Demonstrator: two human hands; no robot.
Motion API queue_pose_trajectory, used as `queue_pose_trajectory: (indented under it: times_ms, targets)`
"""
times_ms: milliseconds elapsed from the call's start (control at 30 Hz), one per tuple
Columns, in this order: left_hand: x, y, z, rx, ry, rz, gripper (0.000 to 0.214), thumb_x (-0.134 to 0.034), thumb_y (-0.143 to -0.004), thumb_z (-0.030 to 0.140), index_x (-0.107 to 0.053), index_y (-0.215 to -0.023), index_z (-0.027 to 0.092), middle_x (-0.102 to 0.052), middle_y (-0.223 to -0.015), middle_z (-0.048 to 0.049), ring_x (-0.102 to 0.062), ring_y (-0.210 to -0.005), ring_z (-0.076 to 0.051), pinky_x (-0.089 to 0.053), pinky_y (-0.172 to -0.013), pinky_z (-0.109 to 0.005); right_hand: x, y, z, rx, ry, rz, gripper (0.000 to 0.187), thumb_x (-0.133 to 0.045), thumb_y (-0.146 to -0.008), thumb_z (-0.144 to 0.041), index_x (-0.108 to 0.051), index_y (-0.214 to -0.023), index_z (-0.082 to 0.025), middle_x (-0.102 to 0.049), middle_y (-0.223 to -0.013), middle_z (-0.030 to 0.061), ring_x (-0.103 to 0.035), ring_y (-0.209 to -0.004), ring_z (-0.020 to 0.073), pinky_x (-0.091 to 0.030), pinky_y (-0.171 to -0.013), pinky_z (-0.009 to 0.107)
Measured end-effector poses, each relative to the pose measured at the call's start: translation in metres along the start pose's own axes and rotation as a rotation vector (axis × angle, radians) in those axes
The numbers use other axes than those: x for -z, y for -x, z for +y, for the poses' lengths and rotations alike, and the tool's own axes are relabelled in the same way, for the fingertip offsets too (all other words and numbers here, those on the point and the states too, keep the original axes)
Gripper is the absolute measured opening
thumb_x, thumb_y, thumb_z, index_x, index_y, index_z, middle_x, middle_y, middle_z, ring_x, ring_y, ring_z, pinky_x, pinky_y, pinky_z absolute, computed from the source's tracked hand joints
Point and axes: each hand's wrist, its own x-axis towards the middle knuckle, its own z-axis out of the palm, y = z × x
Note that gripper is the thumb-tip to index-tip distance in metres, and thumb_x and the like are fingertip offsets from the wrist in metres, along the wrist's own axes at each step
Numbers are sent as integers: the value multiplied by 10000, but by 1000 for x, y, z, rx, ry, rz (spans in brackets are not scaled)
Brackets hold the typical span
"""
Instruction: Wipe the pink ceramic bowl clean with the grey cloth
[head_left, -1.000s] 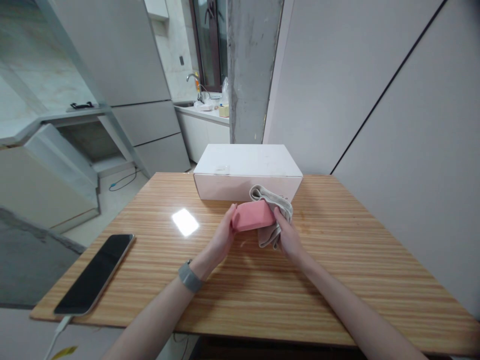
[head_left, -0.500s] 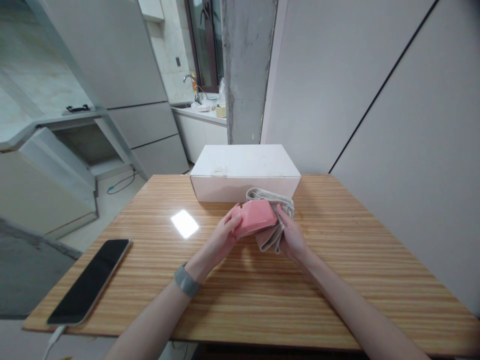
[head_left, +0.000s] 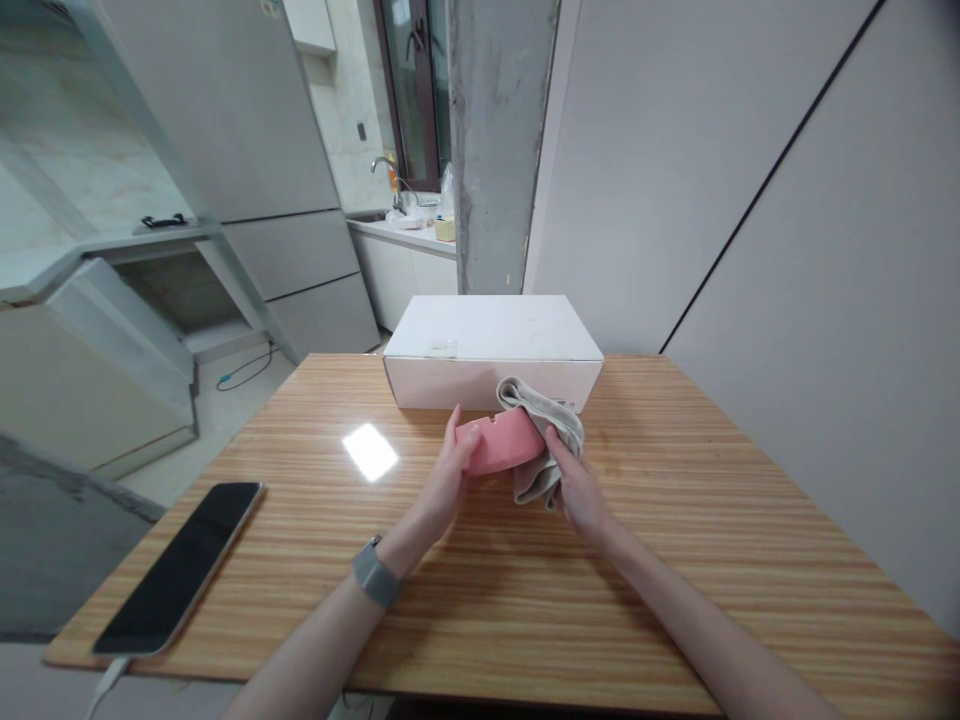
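I can see a smooth grey band (head_left: 376, 575) around the left wrist, a small dark knob (head_left: 376, 540) at its twelve o'clock edge. Both hands (head_left: 444, 482) and forearms (head_left: 675, 612) are bare.

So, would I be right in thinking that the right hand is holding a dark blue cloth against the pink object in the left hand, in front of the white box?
Not quite: the cloth is pale grey, not dark blue, as the head view shows. The right hand does hold it against the pink object in the left hand, in front of the white box.
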Motion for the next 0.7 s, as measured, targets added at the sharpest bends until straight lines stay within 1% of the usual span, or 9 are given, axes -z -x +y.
queue_pose_trajectory:
  times_ms: [67, 100, 200, 300, 367, 433, 500, 600, 700]
  targets:
    - [-1, 3, 2, 24, 44, -51, 726, -657, -798, 388, -361, -1448, 259, -628, -1245, -64, -534, -1203, -222, -379, -1030, -328, -1, -1, -2, -4, -18, 34, 437, -712, -710, -573, -718, -1028, -273, -755, -1025, -11, -622, -1134, 299, -516, -968, 402]
    - [-2, 4, 4, 28, 35, -78, 713, -646, -802, 370, -369, -1448, 250, -636, -1228, -66, -538, -1194, -220, -370, -1033, -327, -2, -2, -4, -11, -40, 38, 436, -705, -719, -571, -718, -1032, -267, -749, -1050, -6, -620, -1136, 297, -510, -976, 407]
    - [-2, 9, 9, 8, -56, -120, 729, -691, -773, 298, -397, -1437, 245, -633, -1205, -76, -565, -1136, -210, -379, -1003, -316, -6, -4, -12, -66, -134, -24, 411, -667, -762, -560, -719, -1026, -249, -744, -1073, 13, -624, -1130, 298, -498, -986, 428]
    - [-2, 12, 11, 7, -107, -123, 824, -755, -732, 304, -360, -1454, 259, -613, -1226, -99, -592, -1086, -211, -425, -935, -318, -8, -4, -18, -166, -197, -82, 400, -639, -781, -567, -728, -995, -241, -762, -1006, 32, -641, -1100, 311, -517, -953, 451]
    - [-2, 11, 12, 31, -121, -116, 881, -791, -695, 326, -358, -1456, 228, -619, -1228, -124, -595, -1089, -225, -432, -931, -328, -8, -3, -20, -182, -209, -108, 390, -626, -793, -562, -728, -994, -244, -759, -1020, 35, -645, -1093, 313, -523, -940, 454]
    - [-2, 9, 12, 59, -137, -112, 910, -821, -655, 333, -385, -1439, 181, -647, -1193, -144, -598, -1087, -239, -433, -937, -335, -9, -3, -21, -164, -215, -128, 369, -624, -803, -545, -726, -998, -250, -748, -1062, 30, -648, -1087, 312, -521, -940, 455]
    - [-2, 7, 11, 66, -140, -91, 864, -822, -649, 355, -439, -1397, 154, -673, -1144, -146, -616, -1041, -238, -460, -898, -328, -10, -2, -20, -136, -214, -119, 348, -638, -797, -533, -728, -988, -257, -744, -1075, 23, -648, -1087, 311, -510, -954, 458]
    - [-3, 5, 12, 53, -134, -9, 701, -776, -692, 418, -529, -1294, 158, -693, -1064, -124, -646, -900, -201, -508, -747, -279, -10, 0, -18, -54, -164, -70, 347, -665, -782, -527, -724, -1006, -268, -735, -1104, 9, -618, -1139, 294, -453, -1024, 450]
    - [-5, 5, 13, 56, -143, 89, 603, -750, -702, 461, -575, -1206, 180, -683, -1029, -97, -642, -789, -165, -496, -589, -221, -7, 5, -16, 50, -19, -62, 375, -689, -766, -525, -720, -1040, -271, -715, -1153, 3, -563, -1214, 282, -386, -1087, 428]
